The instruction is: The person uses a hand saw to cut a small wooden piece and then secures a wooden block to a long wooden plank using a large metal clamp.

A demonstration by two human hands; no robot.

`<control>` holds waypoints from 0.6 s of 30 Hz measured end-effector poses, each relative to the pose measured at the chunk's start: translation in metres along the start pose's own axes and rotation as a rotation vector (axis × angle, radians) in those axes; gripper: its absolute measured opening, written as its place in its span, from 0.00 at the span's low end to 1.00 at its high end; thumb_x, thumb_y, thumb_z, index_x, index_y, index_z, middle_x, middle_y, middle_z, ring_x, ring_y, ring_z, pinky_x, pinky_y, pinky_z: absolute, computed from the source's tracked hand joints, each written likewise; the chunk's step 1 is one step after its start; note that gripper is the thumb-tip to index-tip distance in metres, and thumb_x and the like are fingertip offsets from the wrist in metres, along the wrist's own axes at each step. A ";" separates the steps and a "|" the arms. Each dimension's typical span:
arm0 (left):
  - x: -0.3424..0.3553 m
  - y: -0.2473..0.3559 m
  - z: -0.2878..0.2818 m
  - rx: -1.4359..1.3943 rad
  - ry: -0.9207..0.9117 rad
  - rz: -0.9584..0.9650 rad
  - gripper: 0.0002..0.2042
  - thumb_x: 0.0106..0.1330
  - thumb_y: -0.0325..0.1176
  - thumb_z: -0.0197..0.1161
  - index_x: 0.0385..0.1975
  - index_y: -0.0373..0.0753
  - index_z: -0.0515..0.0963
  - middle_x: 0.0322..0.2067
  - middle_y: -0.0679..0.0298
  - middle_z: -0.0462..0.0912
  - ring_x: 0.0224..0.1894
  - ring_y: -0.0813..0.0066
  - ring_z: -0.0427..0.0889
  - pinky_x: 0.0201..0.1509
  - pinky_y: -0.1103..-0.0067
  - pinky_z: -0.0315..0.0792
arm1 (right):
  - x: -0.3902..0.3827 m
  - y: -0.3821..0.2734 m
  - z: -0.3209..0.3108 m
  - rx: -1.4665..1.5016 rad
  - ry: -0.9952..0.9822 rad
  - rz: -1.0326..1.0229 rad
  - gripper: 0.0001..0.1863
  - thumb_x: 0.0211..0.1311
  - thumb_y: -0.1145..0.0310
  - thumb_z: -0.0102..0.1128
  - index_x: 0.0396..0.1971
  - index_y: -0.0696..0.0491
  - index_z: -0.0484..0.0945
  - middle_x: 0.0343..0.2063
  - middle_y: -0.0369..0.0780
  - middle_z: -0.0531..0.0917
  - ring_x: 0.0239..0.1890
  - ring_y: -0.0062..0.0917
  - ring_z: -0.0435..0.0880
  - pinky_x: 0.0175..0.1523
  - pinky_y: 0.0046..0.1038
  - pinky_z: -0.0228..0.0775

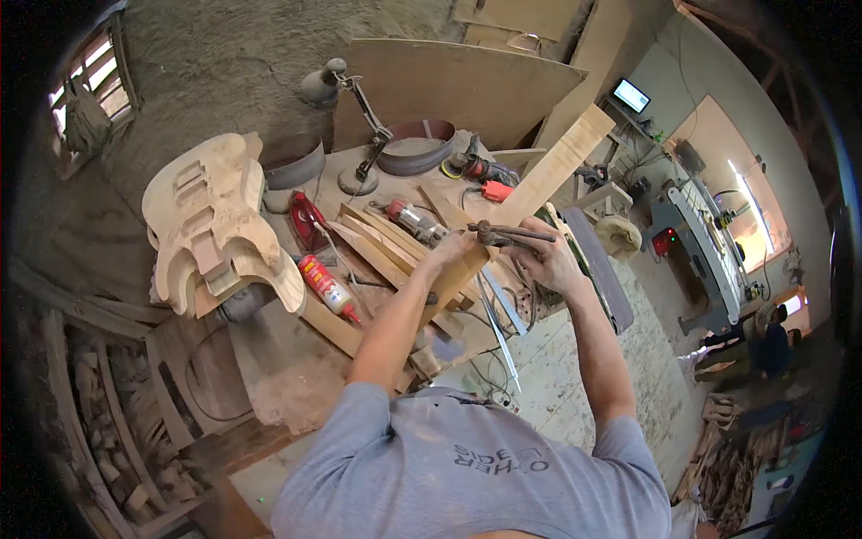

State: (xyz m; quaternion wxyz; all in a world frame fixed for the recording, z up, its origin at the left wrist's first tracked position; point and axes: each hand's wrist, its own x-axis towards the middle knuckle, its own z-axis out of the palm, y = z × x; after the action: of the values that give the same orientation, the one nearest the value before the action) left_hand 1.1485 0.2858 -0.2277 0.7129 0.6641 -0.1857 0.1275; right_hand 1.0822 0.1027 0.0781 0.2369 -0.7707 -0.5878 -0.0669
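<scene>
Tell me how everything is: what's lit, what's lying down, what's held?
Screen: lit
Strip light: glowing
Desk lamp: can't tell if lit
Red-labelled bottle: lying down
Guitar bodies: unpainted
Long board: held, left hand
Metal tool: held, right hand

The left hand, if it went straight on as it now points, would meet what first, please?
Most likely the dark metal tool, which the left hand seems to touch, with the long wooden board just beyond; depth is unclear.
</scene>
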 end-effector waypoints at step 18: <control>-0.019 0.108 -0.011 -0.317 0.088 -0.352 0.19 0.68 0.42 0.60 0.50 0.33 0.79 0.46 0.62 0.84 0.45 0.77 0.82 0.50 0.77 0.77 | 0.051 -0.037 -0.012 0.116 -0.375 -0.030 0.20 0.70 0.62 0.58 0.60 0.46 0.77 0.46 0.47 0.73 0.51 0.40 0.75 0.58 0.36 0.68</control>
State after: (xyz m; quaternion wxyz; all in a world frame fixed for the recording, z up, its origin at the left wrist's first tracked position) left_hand 1.0864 0.3070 -0.1387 0.8268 0.5599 -0.0536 -0.0006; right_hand 1.0650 0.1495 0.1186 0.1661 -0.7460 -0.6358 0.1081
